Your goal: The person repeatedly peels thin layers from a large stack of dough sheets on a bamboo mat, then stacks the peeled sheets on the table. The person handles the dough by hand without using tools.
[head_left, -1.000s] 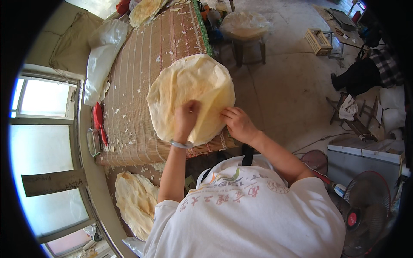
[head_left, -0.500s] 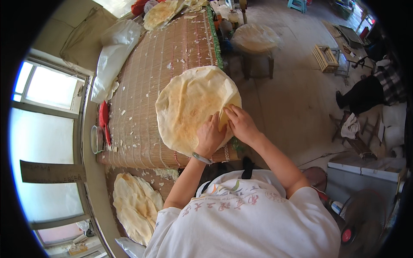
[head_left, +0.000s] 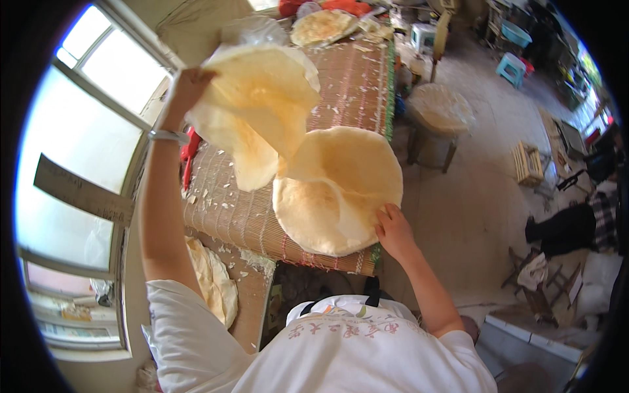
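Raised at the upper left, my left hand (head_left: 190,90) is closed on the edge of a thin, pale-golden flatbread sheet (head_left: 259,98). The sheet hangs bent and folded, peeled up and over to the left. Its lower end still meets a round flatbread (head_left: 357,160) that rests on the slatted mat (head_left: 223,219) near its front right corner. My right hand (head_left: 395,232) pinches the lower right rim of this round one. Whether the two sheets are joined where they meet, I cannot tell.
More flatbread (head_left: 213,281) lies at the lower left, and another piece (head_left: 324,27) at the mat's far end. A red brush-like tool (head_left: 189,157) sits by the window side. Right of the mat stands a covered round stool (head_left: 440,108). Another person (head_left: 570,226) is at far right.
My left hand has swung up and left, lifting a sheet off the round flatbread. My right hand has moved slightly right and down to its rim. The view has shifted.
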A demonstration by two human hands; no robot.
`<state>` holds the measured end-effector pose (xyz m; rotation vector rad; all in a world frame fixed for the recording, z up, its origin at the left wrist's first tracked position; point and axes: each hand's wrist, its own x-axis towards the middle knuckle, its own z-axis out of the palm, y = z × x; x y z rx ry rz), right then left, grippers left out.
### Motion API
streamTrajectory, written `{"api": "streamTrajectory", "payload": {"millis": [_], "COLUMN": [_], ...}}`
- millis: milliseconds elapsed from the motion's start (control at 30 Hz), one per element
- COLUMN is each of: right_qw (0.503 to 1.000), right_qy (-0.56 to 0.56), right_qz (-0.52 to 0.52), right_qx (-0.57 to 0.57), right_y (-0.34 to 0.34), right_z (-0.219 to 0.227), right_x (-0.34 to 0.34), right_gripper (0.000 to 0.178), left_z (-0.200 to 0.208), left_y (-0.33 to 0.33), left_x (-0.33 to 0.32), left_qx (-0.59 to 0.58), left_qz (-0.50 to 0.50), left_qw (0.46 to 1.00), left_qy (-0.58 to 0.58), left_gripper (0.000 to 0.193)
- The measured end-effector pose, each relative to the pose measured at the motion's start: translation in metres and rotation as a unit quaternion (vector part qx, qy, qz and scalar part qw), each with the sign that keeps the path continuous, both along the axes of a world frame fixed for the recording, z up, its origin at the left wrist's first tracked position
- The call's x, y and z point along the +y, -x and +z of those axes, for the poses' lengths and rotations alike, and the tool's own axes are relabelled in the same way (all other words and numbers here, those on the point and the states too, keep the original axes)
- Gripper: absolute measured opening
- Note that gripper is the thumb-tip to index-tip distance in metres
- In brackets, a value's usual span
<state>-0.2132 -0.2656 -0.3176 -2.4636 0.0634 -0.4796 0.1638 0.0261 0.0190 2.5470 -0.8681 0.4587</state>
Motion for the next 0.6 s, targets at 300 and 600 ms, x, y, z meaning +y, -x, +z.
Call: {"api": "streamTrajectory", "payload": {"millis": [300, 600], "right_qw": [0.995, 0.925], "right_qy": [-0.064, -0.273], "right_qz": [0.000, 0.116], "right_qx": [-0.080, -0.239], "right_y": [-0.064, -0.112], "right_z": [0.094, 0.191], "right_x": [0.029, 0.294], "right_gripper": [0.054, 0.108], "left_z": [0.154, 0.117], "left_y": [0.128, 0.248], "left_x": [0.075, 0.179], "left_qx": [-0.125, -0.005], "left_qz": [0.008, 0.107], "left_qw": [0.991, 0.986], "left_qy": [-0.039, -0.127], "left_gripper": [0.034, 0.031]}}
